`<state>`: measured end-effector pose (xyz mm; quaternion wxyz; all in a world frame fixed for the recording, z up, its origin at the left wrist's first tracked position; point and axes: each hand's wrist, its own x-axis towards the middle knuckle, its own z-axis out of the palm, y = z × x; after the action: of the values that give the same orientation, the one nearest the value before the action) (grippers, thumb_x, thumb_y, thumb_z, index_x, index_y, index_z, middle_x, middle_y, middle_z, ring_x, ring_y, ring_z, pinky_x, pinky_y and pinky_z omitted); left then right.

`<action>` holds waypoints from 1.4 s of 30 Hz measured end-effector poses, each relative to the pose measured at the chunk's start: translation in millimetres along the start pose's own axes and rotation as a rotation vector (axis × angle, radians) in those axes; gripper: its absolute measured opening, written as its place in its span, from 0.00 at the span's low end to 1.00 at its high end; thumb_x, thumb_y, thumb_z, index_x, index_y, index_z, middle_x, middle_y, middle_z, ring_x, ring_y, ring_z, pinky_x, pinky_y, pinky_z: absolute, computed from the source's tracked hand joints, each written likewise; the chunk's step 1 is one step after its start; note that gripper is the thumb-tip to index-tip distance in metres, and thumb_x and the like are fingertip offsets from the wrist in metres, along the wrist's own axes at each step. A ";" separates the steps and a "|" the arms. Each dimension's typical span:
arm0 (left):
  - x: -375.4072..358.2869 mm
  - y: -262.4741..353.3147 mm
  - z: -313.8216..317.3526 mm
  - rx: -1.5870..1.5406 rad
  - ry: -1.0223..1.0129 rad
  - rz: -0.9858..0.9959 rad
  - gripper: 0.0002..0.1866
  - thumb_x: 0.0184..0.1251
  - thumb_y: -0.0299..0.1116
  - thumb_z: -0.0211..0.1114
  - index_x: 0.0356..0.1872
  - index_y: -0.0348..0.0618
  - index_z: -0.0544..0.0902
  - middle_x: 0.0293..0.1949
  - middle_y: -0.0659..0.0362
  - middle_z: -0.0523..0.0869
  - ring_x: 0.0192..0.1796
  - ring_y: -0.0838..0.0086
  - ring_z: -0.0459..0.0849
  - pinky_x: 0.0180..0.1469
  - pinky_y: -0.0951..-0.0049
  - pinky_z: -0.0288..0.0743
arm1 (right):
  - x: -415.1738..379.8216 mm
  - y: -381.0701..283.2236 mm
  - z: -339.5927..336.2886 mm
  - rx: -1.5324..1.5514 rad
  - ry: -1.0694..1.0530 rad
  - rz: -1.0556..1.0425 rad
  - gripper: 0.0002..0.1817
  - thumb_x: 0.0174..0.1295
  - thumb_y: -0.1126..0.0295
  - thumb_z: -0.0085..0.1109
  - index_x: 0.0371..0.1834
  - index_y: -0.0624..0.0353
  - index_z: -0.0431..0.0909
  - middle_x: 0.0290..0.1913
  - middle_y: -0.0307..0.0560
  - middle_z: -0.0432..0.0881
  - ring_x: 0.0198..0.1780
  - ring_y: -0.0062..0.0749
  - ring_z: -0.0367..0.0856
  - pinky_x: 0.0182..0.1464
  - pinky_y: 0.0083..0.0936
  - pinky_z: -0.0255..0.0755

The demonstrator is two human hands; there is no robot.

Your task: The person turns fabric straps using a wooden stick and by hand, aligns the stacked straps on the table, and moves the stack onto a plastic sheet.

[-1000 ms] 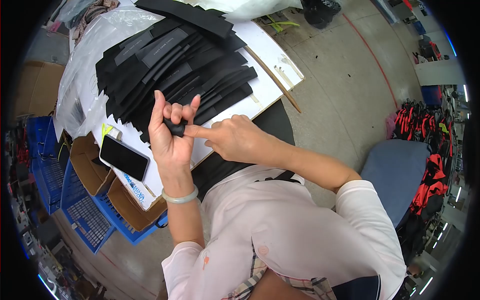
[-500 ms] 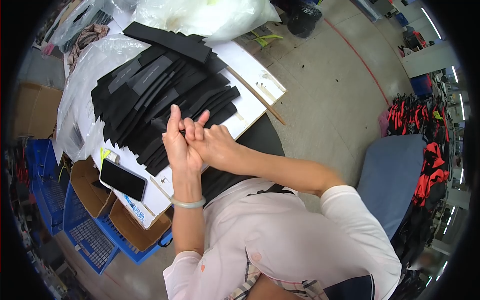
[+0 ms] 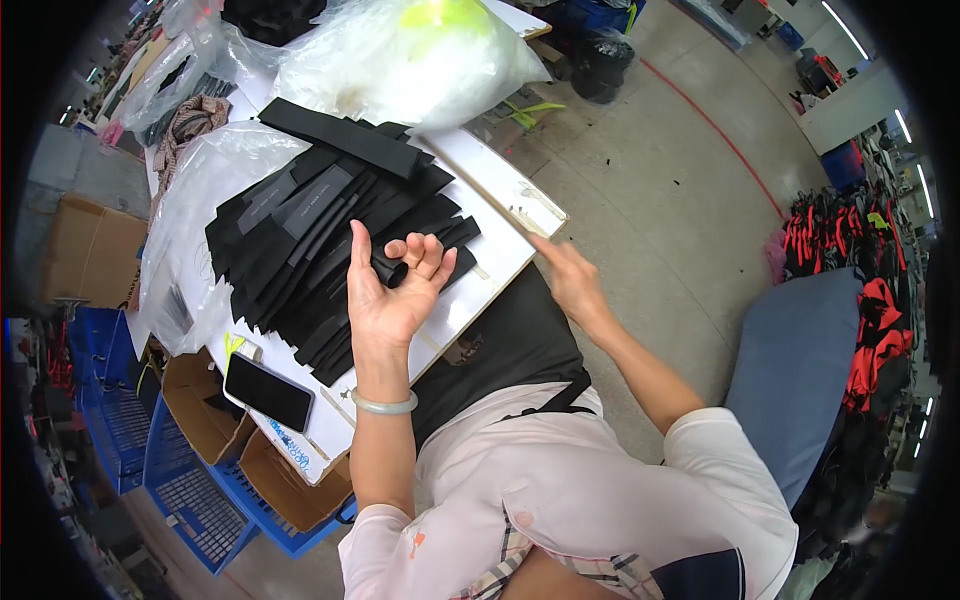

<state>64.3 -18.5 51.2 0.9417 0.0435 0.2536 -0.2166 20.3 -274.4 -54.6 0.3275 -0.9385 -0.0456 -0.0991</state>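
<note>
My left hand [image 3: 395, 295] is palm up over the table's near edge, fingers curled around a short black rolled piece [image 3: 388, 268] that looks like fabric. Behind it lies a fanned pile of black fabric strips [image 3: 300, 220], some with grey printed bands. Off the table's right edge, my right hand [image 3: 572, 282] has its fingers closed at the near end of a thin wooden stick [image 3: 490, 200]. The stick lies slanted along the table edge, and my hand covers its tip.
A dark-screened phone [image 3: 268, 391] rests at the table's near left corner. Clear plastic bags [image 3: 410, 65] sit at the back. Cardboard boxes [image 3: 290, 485] and blue crates [image 3: 200, 500] stand lower left. A grey-blue padded surface [image 3: 790, 370] is at the right.
My hands have come apart from each other. The right hand has moved right to the stick's end, while the left has turned palm up with the black piece visible. The view has shifted slightly.
</note>
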 end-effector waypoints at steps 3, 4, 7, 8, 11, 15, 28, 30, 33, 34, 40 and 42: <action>2.2 5.1 3.4 -0.039 0.042 0.043 0.25 0.65 0.53 0.63 0.17 0.48 0.70 0.29 0.52 0.83 0.44 0.59 0.83 0.62 0.54 0.67 | -38.6 -3.3 -52.9 0.383 0.057 0.274 0.19 0.65 0.77 0.51 0.59 0.55 0.76 0.25 0.39 0.74 0.25 0.21 0.72 0.29 0.20 0.67; 2.8 8.6 2.7 -0.053 0.063 0.061 0.24 0.66 0.52 0.63 0.17 0.48 0.70 0.30 0.51 0.83 0.44 0.58 0.83 0.62 0.54 0.67 | -55.3 -8.0 -74.2 0.456 0.018 0.308 0.18 0.65 0.77 0.52 0.59 0.57 0.76 0.24 0.37 0.73 0.25 0.17 0.71 0.28 0.17 0.64; 1.8 15.4 7.5 -0.055 0.084 0.128 0.20 0.66 0.46 0.64 0.20 0.47 0.70 0.31 0.55 0.85 0.46 0.62 0.84 0.65 0.53 0.64 | -114.6 -11.7 -106.3 0.625 -0.059 0.316 0.15 0.65 0.74 0.56 0.55 0.62 0.78 0.25 0.36 0.77 0.24 0.12 0.68 0.26 0.13 0.59; 0.6 17.6 8.0 -0.068 0.066 0.127 0.19 0.66 0.45 0.64 0.21 0.46 0.70 0.31 0.56 0.85 0.47 0.62 0.84 0.66 0.52 0.63 | -120.5 -19.0 -112.7 0.587 -0.115 0.256 0.15 0.65 0.74 0.56 0.54 0.62 0.79 0.26 0.37 0.79 0.24 0.12 0.69 0.25 0.14 0.59; -3.4 25.4 9.1 -0.098 0.044 0.150 0.21 0.68 0.48 0.62 0.21 0.47 0.70 0.33 0.51 0.84 0.47 0.58 0.84 0.64 0.51 0.67 | -123.5 -39.4 -125.0 0.508 -0.207 0.112 0.13 0.64 0.75 0.57 0.52 0.61 0.81 0.29 0.40 0.82 0.23 0.15 0.71 0.25 0.16 0.62; -14.6 32.0 8.5 -0.069 -0.031 0.161 0.22 0.67 0.47 0.63 0.18 0.46 0.70 0.27 0.51 0.83 0.42 0.58 0.86 0.61 0.51 0.72 | -104.9 -52.8 -121.4 0.452 -0.253 0.065 0.14 0.64 0.76 0.56 0.53 0.61 0.81 0.29 0.43 0.83 0.24 0.19 0.75 0.27 0.17 0.66; -35.2 33.5 17.5 0.505 -0.357 0.902 0.24 0.77 0.38 0.49 0.15 0.51 0.63 0.06 0.57 0.67 0.28 0.56 0.87 0.68 0.58 0.64 | -68.8 -142.0 -54.5 1.239 -0.633 0.518 0.21 0.69 0.74 0.53 0.66 0.59 0.71 0.28 0.34 0.72 0.25 0.14 0.64 0.23 0.12 0.57; -48.2 52.1 26.6 0.526 -0.392 0.791 0.24 0.77 0.40 0.49 0.15 0.51 0.63 0.06 0.56 0.67 0.27 0.56 0.86 0.68 0.58 0.64 | -55.2 -142.4 -55.7 1.351 -0.748 0.656 0.21 0.69 0.75 0.51 0.66 0.62 0.70 0.26 0.33 0.70 0.25 0.13 0.62 0.21 0.13 0.52; -71.6 67.3 35.2 0.557 -0.408 0.786 0.26 0.77 0.43 0.49 0.13 0.52 0.63 0.07 0.56 0.69 0.26 0.55 0.86 0.65 0.59 0.68 | -45.8 -120.6 -73.0 1.180 -0.771 0.467 0.20 0.68 0.77 0.51 0.64 0.65 0.71 0.22 0.34 0.69 0.21 0.13 0.61 0.19 0.12 0.50; -69.5 60.8 40.7 0.578 -0.270 0.805 0.26 0.77 0.43 0.49 0.12 0.52 0.64 0.07 0.56 0.69 0.26 0.56 0.86 0.64 0.59 0.68 | -41.1 -132.7 -73.6 1.163 -0.724 0.484 0.20 0.68 0.77 0.52 0.64 0.64 0.72 0.23 0.35 0.70 0.21 0.13 0.61 0.19 0.11 0.51; -71.7 81.1 40.6 0.667 -0.354 0.931 0.28 0.75 0.45 0.52 0.08 0.54 0.68 0.08 0.57 0.73 0.33 0.56 0.88 0.65 0.60 0.63 | -22.5 -172.3 -38.6 1.275 -0.748 0.485 0.21 0.67 0.78 0.52 0.65 0.62 0.71 0.23 0.40 0.69 0.20 0.16 0.60 0.19 0.12 0.51; -98.1 90.9 52.7 0.672 -0.364 0.935 0.28 0.74 0.47 0.54 0.08 0.54 0.69 0.12 0.55 0.78 0.33 0.55 0.89 0.64 0.56 0.63 | -5.2 -165.2 -60.0 1.059 -0.703 0.233 0.20 0.68 0.78 0.52 0.63 0.62 0.73 0.24 0.35 0.71 0.21 0.13 0.62 0.20 0.12 0.54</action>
<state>51.3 91.3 143.1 0.9002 0.4077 -0.0397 0.1480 -19.0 -182.9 90.3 0.7204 -0.6250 -0.0910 0.2865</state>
